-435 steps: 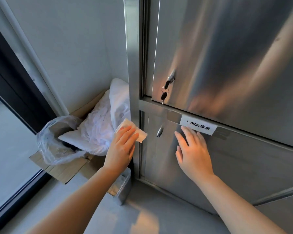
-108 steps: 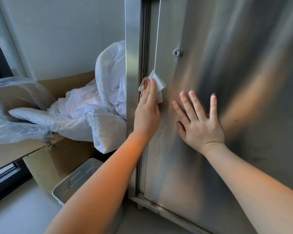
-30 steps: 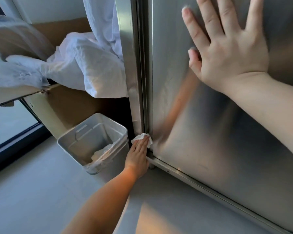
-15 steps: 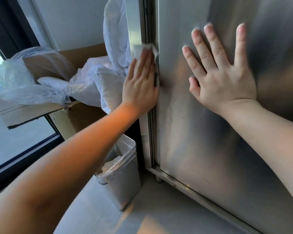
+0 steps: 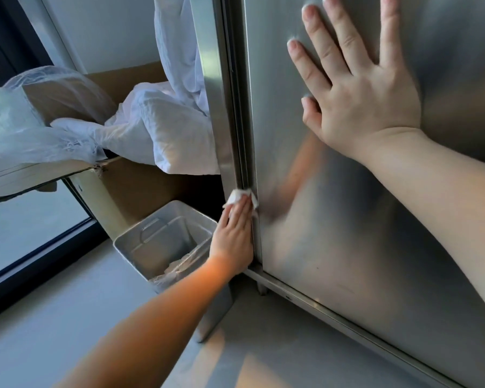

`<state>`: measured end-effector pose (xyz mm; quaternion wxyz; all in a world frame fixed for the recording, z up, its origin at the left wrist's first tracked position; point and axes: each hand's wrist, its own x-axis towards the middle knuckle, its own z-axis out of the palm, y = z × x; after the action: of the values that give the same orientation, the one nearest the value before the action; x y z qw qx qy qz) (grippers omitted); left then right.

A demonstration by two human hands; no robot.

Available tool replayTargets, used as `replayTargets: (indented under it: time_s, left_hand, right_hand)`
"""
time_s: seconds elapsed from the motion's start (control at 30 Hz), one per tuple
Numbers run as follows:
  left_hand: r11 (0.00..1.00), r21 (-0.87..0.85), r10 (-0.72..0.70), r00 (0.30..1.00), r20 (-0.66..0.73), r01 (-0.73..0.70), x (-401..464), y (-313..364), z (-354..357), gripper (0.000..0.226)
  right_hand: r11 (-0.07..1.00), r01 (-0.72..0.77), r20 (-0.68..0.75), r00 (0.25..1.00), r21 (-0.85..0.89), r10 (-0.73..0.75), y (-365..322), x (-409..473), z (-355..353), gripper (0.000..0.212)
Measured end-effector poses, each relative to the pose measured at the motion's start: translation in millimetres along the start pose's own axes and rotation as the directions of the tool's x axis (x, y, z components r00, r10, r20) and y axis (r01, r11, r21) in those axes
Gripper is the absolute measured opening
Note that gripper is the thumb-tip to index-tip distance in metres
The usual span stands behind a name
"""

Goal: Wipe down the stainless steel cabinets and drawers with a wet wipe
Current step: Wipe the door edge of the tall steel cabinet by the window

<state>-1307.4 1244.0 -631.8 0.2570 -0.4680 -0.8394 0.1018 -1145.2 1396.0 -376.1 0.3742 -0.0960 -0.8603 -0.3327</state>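
The left hand (image 5: 231, 233) lay flat against the left edge of the door (image 5: 333, 219), low down, near its bottom left corner. Its fingers were straight and close together and pointed up, and they pressed the wipe (image 5: 240, 196) onto the seam between the door and the frame (image 5: 213, 107). The wipe was white and crumpled, and only its upper part showed above the fingertips; the rest was hidden under the fingers. The left forearm came up from the lower left and was nearly straight, with the wrist only a little bent.

The right hand (image 5: 359, 99) rested flat on the door, high up and near its left edge, well above the left hand. Its fingers were spread wide and straight, pointing up, and held nothing; the thumb lay to the left side. The right forearm ran down to the right edge of the view.

A dim reflection of an arm showed in the steel between the two hands.

To the left of the frame stood a grey bin (image 5: 165, 242) with a clear liner, just beside the left wrist. Behind it was a cardboard box (image 5: 140, 189) with white cloth (image 5: 163, 130) and a plastic bag (image 5: 25, 121) hanging over its rim. The floor (image 5: 67, 317) was grey, and a window (image 5: 25, 219) ran along the left.
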Motion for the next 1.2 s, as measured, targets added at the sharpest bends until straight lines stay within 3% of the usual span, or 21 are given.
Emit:
replayTargets:
  time_s: [0.1, 0.23, 0.33, 0.4, 0.47, 0.7, 0.9, 1.0, 1.13, 1.2]
  left_hand:
    - [1.000, 0.008, 0.021, 0.989, 0.146, -0.023, -25.7, 22.7, 41.1, 0.070]
    - [1.000, 0.029, -0.013, 0.980, 0.197, 0.008, -35.8, 27.0, 46.2, 0.072]
    - [0.999, 0.000, -0.052, 0.999, 0.000, 0.052, -6.8, 2.6, 2.9, 0.073]
    - [0.995, -0.032, -0.094, 0.974, -0.207, 0.090, 20.4, -19.2, -33.0, 0.071]
    - [0.995, -0.035, -0.104, 0.953, -0.285, 0.099, 36.1, -31.4, -54.5, 0.070]
    - [0.996, 0.086, -0.022, 0.998, -0.052, 0.026, 6.5, 2.7, -3.4, 0.070]
    - [0.969, 0.187, 0.120, 0.972, 0.202, -0.159, -40.3, 29.8, 77.9, 0.073]
    - [0.961, 0.144, 0.178, 0.925, 0.334, -0.237, -55.3, 39.2, 104.3, 0.076]
    - [0.968, 0.068, 0.208, 0.921, 0.328, -0.243, -55.5, 36.4, 106.4, 0.077]
    - [0.978, 0.044, 0.188, 0.956, 0.225, -0.203, -46.0, 21.5, 88.2, 0.076]
  right_hand:
    - [1.000, -0.001, 0.021, 1.000, -0.023, 0.001, -1.2, -0.8, -1.0, 0.060]
    - [0.999, -0.012, 0.032, 0.999, -0.041, 0.013, -1.2, 1.0, -5.1, 0.060]
    - [0.996, -0.085, -0.033, 0.996, -0.009, 0.085, -17.4, -8.8, -6.1, 0.060]
    - [0.995, -0.098, -0.075, 0.992, 0.016, 0.099, -44.7, -39.7, 1.1, 0.059]
    - [0.996, -0.085, -0.070, 0.994, 0.033, 0.088, -77.5, -84.9, 13.3, 0.060]
    - [0.994, -0.110, 0.237, 0.965, -0.022, 0.112, -116.1, -170.0, 69.4, 0.069]
    - [0.989, -0.069, 0.231, 0.968, -0.128, 0.097, -114.2, -176.6, 90.7, 0.070]
    - [0.987, -0.073, 0.206, 0.973, -0.145, 0.103, -114.2, -177.2, 95.2, 0.072]
    - [0.987, -0.085, 0.194, 0.975, -0.134, 0.110, -113.4, -174.5, 96.5, 0.073]
    - [0.989, -0.089, 0.196, 0.974, -0.119, 0.111, -113.3, -173.6, 95.4, 0.074]
